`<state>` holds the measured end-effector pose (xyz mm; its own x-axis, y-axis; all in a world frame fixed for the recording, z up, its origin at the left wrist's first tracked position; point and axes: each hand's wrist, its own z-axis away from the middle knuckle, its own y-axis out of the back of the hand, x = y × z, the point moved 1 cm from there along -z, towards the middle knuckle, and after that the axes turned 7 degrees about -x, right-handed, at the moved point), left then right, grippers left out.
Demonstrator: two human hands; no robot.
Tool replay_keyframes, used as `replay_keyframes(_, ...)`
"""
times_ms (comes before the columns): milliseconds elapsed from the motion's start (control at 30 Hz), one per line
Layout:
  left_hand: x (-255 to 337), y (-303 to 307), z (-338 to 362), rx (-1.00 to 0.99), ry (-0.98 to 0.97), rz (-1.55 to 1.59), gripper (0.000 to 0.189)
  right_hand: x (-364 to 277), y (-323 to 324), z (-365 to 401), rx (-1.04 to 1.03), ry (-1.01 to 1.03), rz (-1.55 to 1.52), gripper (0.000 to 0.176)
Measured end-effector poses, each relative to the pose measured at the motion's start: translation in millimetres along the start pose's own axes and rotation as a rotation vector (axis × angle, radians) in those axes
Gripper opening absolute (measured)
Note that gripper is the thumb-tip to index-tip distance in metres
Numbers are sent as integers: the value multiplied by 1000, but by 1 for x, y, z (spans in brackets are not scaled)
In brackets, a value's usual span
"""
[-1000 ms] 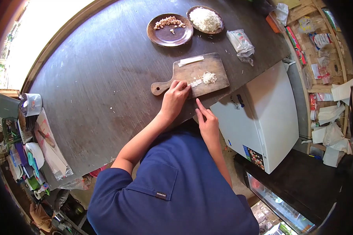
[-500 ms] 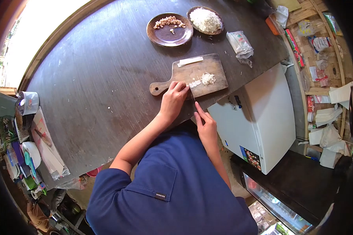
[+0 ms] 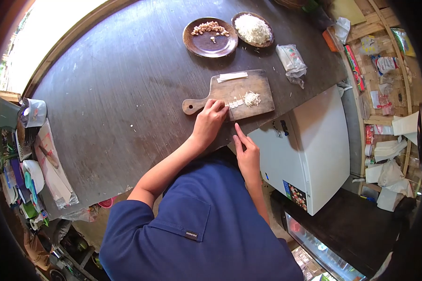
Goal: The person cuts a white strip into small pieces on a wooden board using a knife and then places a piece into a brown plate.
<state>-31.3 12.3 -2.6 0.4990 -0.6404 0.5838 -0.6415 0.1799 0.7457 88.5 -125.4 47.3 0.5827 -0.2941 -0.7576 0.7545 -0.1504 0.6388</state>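
Observation:
The wooden cutting board [image 3: 257,104] lies near the table's edge, its handle to the left. My left hand [image 3: 210,121] is closed at its near left part, fingertips bunched on a white food piece mostly hidden under them. A thin knife [image 3: 231,115] stands beside these fingertips, seen nearly edge-on. Its handle is in my closed right hand [image 3: 247,154], index finger stretched along it. Small white slices [image 3: 236,104] lie in a row right of the blade, beside a heap of thin white shreds [image 3: 252,98]. White strips [image 3: 232,76] rest along the board's far edge.
Beyond the board stand a brown plate with nuts or beans [image 3: 210,49], a bowl of white shreds [image 3: 253,29] and a plastic bag [image 3: 291,62]. A white chest freezer [image 3: 309,154] adjoins the table at right. Another knife [image 3: 49,157] lies far left.
The view has shifted slightly, so the board and plates appear a little lower and further right. Both hands keep nearly the same place at the board, with the knife still beside the left fingertips.

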Motion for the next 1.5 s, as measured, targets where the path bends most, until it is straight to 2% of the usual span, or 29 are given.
replay_keyframes(267,4,0,2,-23,19,6,25,4,-2,0,-12,-50,11,43)
replay_keyframes(667,-2,-5,4,49,-1,20,22,12,-9,0,24,28,-26,43)
replay_keyframes(733,1,-4,2,50,4,14,23,10,-4,3,-9,-34,-7,43)
replay_keyframes(1100,0,2,2,-62,10,26,25,12,-9,0,30,17,36,43)
replay_keyframes(1233,2,1,4,-10,10,37,26,2,-4,-5,-4,-23,12,44)
replay_keyframes(1367,0,-2,6,38,-1,-5,26,7,-4,3,20,20,13,43)
replay_keyframes(1500,-1,-1,6,22,-12,-1,25,6,-4,-4,0,-13,-37,43)
